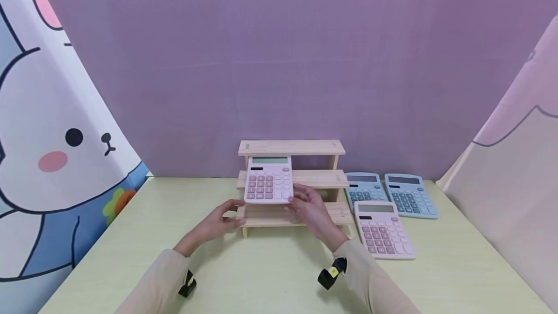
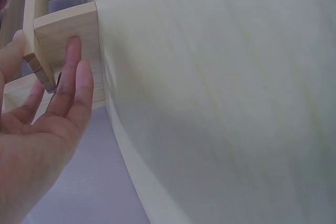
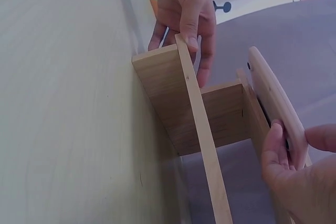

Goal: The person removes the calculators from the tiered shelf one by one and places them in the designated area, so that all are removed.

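Observation:
A wooden three-tier display stand [image 1: 287,214] stands near the back of the table. One pink calculator [image 1: 283,183] leans upright on its middle tier, left of centre, keys and screen facing me. My right hand [image 1: 315,212] pinches that calculator's lower right corner; in the right wrist view, its thumb is on one face and its fingers on the other. At the left end of the lowest tier, my left hand [image 1: 214,223] holds the board. The left wrist view shows the left hand's fingers [image 2: 71,90] under the board and the thumb against its upper side.
To the right of the stand, two blue calculators [image 1: 410,195] lie side by side on the table [image 1: 270,275]. A second pink calculator [image 1: 383,231] lies in front of them, partly over one. Behind is a purple backdrop [image 1: 279,62], with printed cloths at both sides.

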A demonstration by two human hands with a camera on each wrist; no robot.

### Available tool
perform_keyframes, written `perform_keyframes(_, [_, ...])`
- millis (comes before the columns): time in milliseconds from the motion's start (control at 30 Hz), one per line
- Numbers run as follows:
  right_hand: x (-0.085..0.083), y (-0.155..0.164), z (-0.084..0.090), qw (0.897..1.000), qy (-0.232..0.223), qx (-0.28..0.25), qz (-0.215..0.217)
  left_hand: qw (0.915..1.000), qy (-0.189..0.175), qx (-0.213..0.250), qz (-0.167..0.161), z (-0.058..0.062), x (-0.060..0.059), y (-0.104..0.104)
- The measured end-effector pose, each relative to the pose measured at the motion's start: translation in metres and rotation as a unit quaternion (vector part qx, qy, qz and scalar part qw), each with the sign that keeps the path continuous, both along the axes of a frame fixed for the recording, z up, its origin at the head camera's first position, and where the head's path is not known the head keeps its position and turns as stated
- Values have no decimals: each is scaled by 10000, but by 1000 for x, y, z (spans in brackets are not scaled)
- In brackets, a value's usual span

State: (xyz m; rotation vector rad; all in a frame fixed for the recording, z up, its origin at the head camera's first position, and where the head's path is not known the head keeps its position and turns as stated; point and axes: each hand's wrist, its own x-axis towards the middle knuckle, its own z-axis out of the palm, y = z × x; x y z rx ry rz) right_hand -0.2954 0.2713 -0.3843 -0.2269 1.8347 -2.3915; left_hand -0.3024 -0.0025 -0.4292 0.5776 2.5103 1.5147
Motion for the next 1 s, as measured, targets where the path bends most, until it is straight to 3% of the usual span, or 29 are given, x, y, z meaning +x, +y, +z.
perform_keyframes(1000, [7,2,1,9999,-6,50,-116,9999,-107,56,-17,1,1,1])
